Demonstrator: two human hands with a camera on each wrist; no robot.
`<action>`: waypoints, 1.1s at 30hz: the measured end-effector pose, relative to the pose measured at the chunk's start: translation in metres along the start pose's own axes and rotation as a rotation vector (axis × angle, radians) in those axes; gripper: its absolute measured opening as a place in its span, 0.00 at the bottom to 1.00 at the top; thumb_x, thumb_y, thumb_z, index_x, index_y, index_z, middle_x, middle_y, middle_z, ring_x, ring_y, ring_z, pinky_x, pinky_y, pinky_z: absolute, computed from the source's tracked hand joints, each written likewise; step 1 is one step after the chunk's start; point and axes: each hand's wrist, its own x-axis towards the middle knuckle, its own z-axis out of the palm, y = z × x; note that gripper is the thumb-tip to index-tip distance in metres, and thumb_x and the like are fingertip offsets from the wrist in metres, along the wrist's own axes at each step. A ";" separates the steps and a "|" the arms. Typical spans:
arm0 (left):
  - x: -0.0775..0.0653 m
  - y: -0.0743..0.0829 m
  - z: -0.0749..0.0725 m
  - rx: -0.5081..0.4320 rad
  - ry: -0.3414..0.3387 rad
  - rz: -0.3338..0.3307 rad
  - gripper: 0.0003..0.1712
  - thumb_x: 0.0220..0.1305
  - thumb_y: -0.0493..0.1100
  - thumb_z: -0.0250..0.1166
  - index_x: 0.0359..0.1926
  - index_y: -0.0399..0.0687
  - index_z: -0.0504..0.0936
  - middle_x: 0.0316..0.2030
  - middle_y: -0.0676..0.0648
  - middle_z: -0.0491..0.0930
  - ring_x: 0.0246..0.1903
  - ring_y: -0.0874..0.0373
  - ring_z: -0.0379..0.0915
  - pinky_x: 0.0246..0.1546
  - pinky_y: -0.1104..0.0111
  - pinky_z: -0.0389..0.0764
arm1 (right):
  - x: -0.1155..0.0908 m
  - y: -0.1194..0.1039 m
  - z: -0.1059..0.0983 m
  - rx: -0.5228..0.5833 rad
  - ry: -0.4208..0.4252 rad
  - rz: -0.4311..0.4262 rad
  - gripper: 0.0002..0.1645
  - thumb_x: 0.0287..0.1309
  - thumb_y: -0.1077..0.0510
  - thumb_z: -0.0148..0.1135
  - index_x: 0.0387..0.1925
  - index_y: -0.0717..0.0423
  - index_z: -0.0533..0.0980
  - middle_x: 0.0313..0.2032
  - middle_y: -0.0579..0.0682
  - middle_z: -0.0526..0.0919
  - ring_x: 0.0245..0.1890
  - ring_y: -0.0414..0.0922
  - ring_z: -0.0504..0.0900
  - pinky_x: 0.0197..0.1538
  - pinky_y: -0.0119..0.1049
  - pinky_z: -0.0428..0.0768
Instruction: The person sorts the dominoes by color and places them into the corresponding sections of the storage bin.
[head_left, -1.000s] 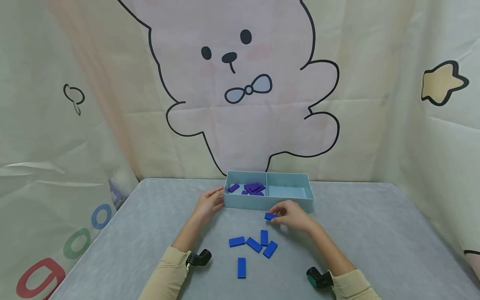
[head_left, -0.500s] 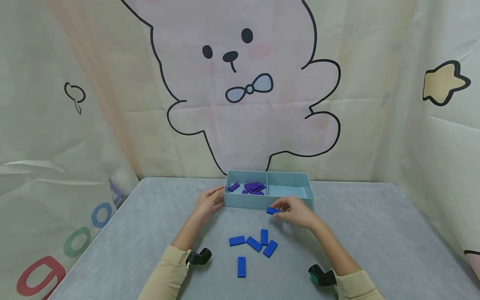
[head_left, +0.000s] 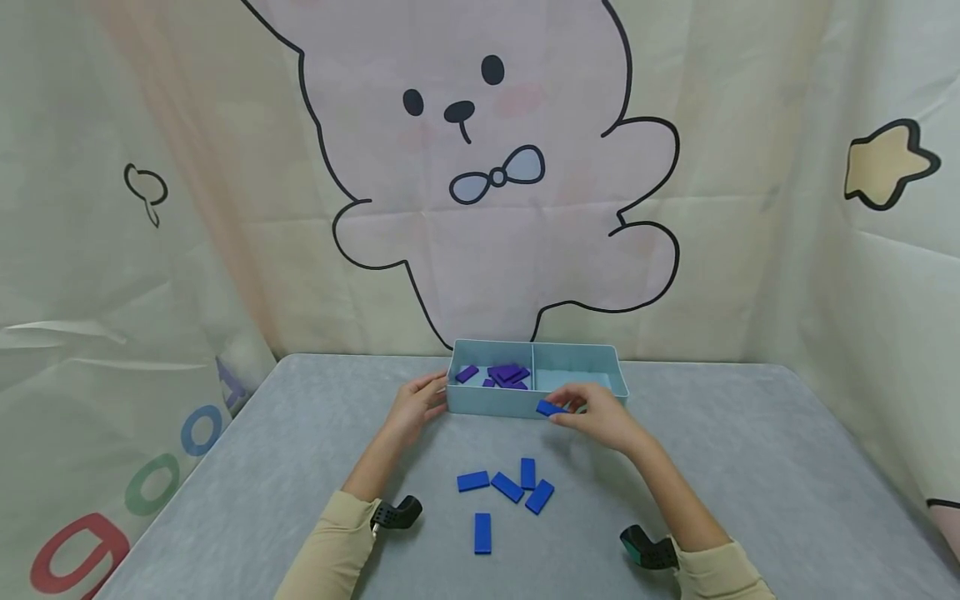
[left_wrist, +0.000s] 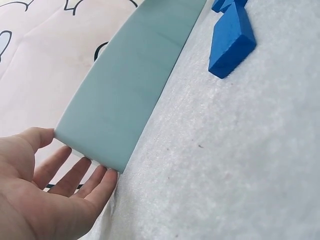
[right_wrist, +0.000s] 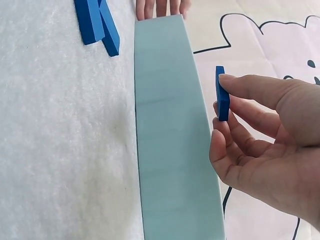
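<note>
A light-blue two-compartment box [head_left: 495, 403] stands at the back of the table. Several purple blocks [head_left: 507, 374] lie in its left compartment; no block shows in the visible part of the right one. My left hand [head_left: 414, 410] touches the box's left end with its fingertips, the thumb at the upper corner [left_wrist: 55, 131]. Between thumb and fingers, my right hand [head_left: 600, 417] pinches a flat blue rectangular block [right_wrist: 222, 94] above the box's front wall, near the divider. Several more blue blocks [head_left: 507, 487] lie flat on the table in front of the box.
A grey cloth covers the table [head_left: 247, 500]. Behind it hangs a curtain [head_left: 720, 275] with a cartoon bear, close to the box's back. Each wrist wears a black camera [head_left: 397, 512].
My right hand has risen and moved slightly away from me and to the right with the blue block, from in front of the box to its front rim. The left hand stays put.
</note>
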 end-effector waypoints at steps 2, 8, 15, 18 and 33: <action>0.000 0.000 0.000 0.000 0.001 -0.001 0.25 0.80 0.43 0.60 0.70 0.34 0.77 0.72 0.33 0.73 0.68 0.37 0.74 0.68 0.47 0.76 | 0.001 0.000 0.000 0.007 0.008 0.009 0.14 0.66 0.63 0.70 0.51 0.66 0.85 0.48 0.59 0.89 0.43 0.49 0.82 0.46 0.40 0.83; 0.001 0.000 0.000 0.010 0.004 0.001 0.26 0.80 0.45 0.60 0.71 0.34 0.76 0.72 0.32 0.72 0.69 0.35 0.73 0.69 0.46 0.75 | 0.000 -0.001 -0.001 0.021 0.021 0.012 0.14 0.66 0.62 0.71 0.51 0.66 0.85 0.48 0.59 0.89 0.44 0.49 0.82 0.46 0.40 0.83; 0.001 0.000 0.000 0.018 -0.019 0.011 0.28 0.81 0.47 0.59 0.73 0.36 0.73 0.74 0.33 0.70 0.70 0.35 0.71 0.69 0.45 0.74 | 0.001 -0.002 -0.006 0.036 0.046 -0.011 0.14 0.67 0.63 0.70 0.51 0.67 0.84 0.47 0.60 0.88 0.43 0.50 0.82 0.45 0.40 0.82; 0.001 -0.001 0.000 0.026 -0.028 0.014 0.29 0.81 0.47 0.59 0.74 0.37 0.73 0.74 0.33 0.69 0.70 0.35 0.71 0.69 0.45 0.74 | 0.003 -0.003 -0.008 0.029 0.056 -0.016 0.15 0.67 0.63 0.70 0.51 0.68 0.84 0.47 0.61 0.88 0.43 0.49 0.82 0.44 0.38 0.83; 0.000 0.000 -0.002 0.051 -0.048 0.019 0.28 0.82 0.46 0.57 0.75 0.37 0.71 0.75 0.32 0.68 0.71 0.34 0.70 0.70 0.45 0.73 | 0.014 -0.010 -0.027 -0.006 0.092 -0.016 0.16 0.68 0.62 0.69 0.52 0.69 0.84 0.47 0.62 0.88 0.43 0.51 0.82 0.44 0.37 0.82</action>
